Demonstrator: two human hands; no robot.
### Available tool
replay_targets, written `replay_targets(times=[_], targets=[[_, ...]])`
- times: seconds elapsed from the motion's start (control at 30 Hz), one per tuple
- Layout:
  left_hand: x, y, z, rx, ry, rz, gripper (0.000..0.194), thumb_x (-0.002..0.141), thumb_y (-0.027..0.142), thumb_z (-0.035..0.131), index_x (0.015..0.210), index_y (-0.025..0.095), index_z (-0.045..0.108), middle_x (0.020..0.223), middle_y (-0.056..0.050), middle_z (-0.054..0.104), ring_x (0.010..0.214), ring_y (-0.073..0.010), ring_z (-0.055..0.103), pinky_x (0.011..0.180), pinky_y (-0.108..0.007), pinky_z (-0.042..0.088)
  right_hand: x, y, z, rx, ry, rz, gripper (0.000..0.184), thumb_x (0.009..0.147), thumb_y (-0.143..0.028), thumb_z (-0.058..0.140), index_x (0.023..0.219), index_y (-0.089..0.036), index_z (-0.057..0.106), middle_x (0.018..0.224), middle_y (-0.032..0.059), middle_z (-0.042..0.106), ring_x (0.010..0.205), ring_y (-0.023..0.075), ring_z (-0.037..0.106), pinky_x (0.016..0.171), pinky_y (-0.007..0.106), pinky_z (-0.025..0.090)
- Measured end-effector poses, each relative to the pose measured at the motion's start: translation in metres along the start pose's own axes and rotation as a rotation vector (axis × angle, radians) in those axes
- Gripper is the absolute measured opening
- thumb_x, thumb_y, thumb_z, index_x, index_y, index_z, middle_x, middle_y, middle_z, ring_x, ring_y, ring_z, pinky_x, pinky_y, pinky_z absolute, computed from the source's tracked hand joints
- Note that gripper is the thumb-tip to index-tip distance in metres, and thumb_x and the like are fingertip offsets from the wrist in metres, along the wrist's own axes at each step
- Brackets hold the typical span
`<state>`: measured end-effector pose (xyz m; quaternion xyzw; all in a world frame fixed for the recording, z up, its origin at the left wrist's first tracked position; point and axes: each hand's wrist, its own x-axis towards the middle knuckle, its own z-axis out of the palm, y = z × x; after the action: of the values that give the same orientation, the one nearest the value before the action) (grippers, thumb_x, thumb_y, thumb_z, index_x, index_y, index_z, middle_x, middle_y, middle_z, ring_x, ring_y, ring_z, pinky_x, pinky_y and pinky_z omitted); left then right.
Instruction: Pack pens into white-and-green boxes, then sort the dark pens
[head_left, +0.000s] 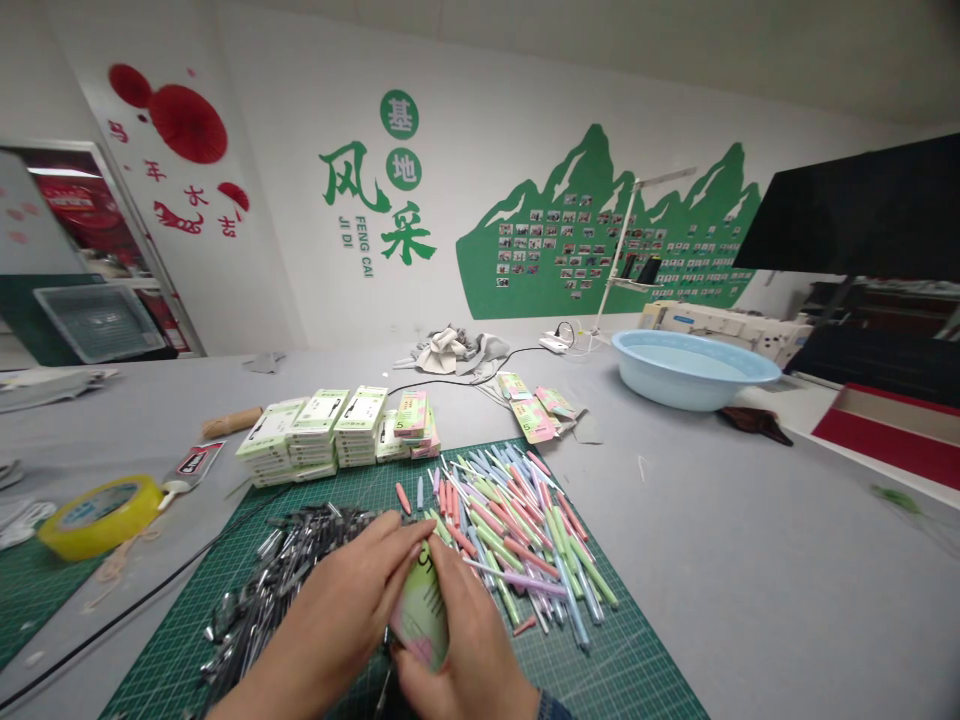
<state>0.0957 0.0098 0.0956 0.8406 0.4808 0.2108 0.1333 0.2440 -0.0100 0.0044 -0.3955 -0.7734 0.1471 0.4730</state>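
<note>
Two hands met at 6 o'clock on the cutting mat (630,660): your left hand (330,625) and right hand (472,650) each kept a pinching grip on the green card packet (421,612), pastel pens (517,530) at 1 o'clock.

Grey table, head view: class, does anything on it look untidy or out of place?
Yes. A crumpled cloth lies heaped at the far edge of the grey table, and loose packets are scattered askew, unlike the neatly stacked packs.

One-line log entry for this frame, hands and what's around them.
left hand: on card pack | right hand: grip on card pack | beside: pastel pens, metal clips | surface: green cutting mat
</note>
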Motion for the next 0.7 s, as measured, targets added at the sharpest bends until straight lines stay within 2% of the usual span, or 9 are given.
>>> replay_targets(times=[0.13,0.23,0.33,0.4,0.5,0.6,0.7], targets=[[-0.004,0.003,0.009,0.187,-0.020,0.073,0.041,0.095,0.033,0.035,0.133,0.032,0.050,0.121,-0.005,0.060,0.109,-0.0212,0.058,0.092,-0.033,0.048,0.003,-0.002,0.000,0.017,0.022,-0.010,0.081,0.060,-0.011,0.054,0.138,-0.005,0.029,0.133,0.0197,0.050,0.126,0.0287,0.046,0.107,0.041,0.037],[-0.005,0.005,0.008,0.228,-0.049,0.060,0.044,0.093,0.030,0.037,0.137,0.032,0.045,0.121,-0.007,0.059,0.107,-0.0232,0.059,0.089,-0.036,0.050,0.006,-0.004,-0.001,0.061,0.018,0.043,0.074,0.061,-0.009,0.053,0.134,-0.009,0.036,0.125,0.0161,0.056,0.119,0.0264,0.052,0.105,0.038,0.040],[-0.007,0.001,-0.006,0.116,-0.111,0.050,0.053,0.091,0.029,0.045,0.142,0.038,0.035,0.120,-0.005,0.058,0.104,-0.0210,0.059,0.087,-0.033,0.050,0.008,-0.008,-0.005,0.109,-0.011,0.110,0.073,0.062,-0.009,0.055,0.133,-0.013,0.038,0.123,0.0134,0.056,0.117,0.0252,0.053,0.103,0.037,0.041],[-0.008,-0.004,-0.019,0.014,-0.164,0.062,0.062,0.086,0.028,0.054,0.142,0.041,0.031,0.127,-0.003,0.053,0.110,-0.0209,0.056,0.092,-0.032,0.048,0.011,-0.011,-0.009,0.127,-0.027,0.145,0.074,0.062,-0.011,0.059,0.133,-0.015,0.037,0.124,0.0125,0.054,0.118,0.0256,0.051,0.103,0.038,0.040],[-0.008,-0.014,-0.035,-0.075,-0.249,0.097,0.070,0.078,0.018,0.061,0.139,0.044,0.037,0.140,-0.001,0.044,0.123,-0.0233,0.047,0.102,-0.035,0.040,0.016,-0.018,-0.018,0.161,-0.068,0.184,0.069,0.059,-0.012,0.064,0.125,-0.019,0.045,0.118,0.0091,0.054,0.113,0.0252,0.051,0.101,0.037,0.040],[-0.008,-0.021,-0.041,-0.102,-0.336,0.131,0.071,0.075,0.009,0.059,0.133,0.045,0.044,0.140,0.002,0.044,0.126,-0.0233,0.043,0.106,-0.035,0.036,0.018,-0.021,-0.021,0.219,-0.138,0.219,0.065,0.055,-0.010,0.067,0.117,-0.020,0.051,0.112,0.0067,0.055,0.107,0.0241,0.053,0.096,0.035,0.044],[-0.005,-0.025,-0.045,-0.102,-0.362,0.139,0.073,0.070,0.006,0.060,0.132,0.042,0.046,0.132,0.000,0.048,0.119,-0.0225,0.048,0.100,-0.033,0.040,0.014,-0.017,-0.018,0.222,-0.147,0.246,0.080,0.056,-0.014,0.072,0.130,-0.018,0.042,0.124,0.0109,0.052,0.116,0.0278,0.049,0.102,0.040,0.039]])
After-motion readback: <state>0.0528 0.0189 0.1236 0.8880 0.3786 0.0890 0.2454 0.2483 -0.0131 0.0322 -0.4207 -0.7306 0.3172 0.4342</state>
